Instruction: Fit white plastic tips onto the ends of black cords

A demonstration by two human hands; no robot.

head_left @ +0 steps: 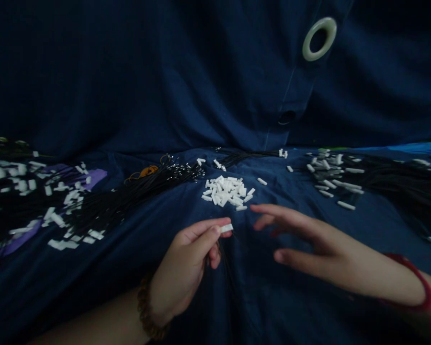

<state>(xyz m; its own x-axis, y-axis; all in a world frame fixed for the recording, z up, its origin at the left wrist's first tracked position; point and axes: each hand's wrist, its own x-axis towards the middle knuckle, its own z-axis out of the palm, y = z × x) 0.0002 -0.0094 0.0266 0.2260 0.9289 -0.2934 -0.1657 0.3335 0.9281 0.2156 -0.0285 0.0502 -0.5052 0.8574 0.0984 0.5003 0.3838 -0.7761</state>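
Brown ridged bracelet (146,306), on our left wrist, lower left of centre. Our left hand (187,266), lower centre: thumb and forefinger pinched on one small white oblong piece (227,228). Piece: matt, pale, straight-edged, at frame centre, slightly below the middle, tilted up to the right. Our right hand (319,244), lower right, red wristband (422,287): fingers wide, thumb well apart, fingertips near a loose pile of similar white pieces (227,190) on dark blue cloth (280,191), centre.

Hidden or doubtful: the held piece's near end lies under our thumb; thin dark strands (225,261) hang below, but whether they join it we cannot tell. Our left hand's lower fingers are partly covered. Both forearms are cut off by the frame. Black wire bundle (391,179), right, white-ended, runs past the edge; black wire bundles with white ends (107,206), left, are dim and blurred.
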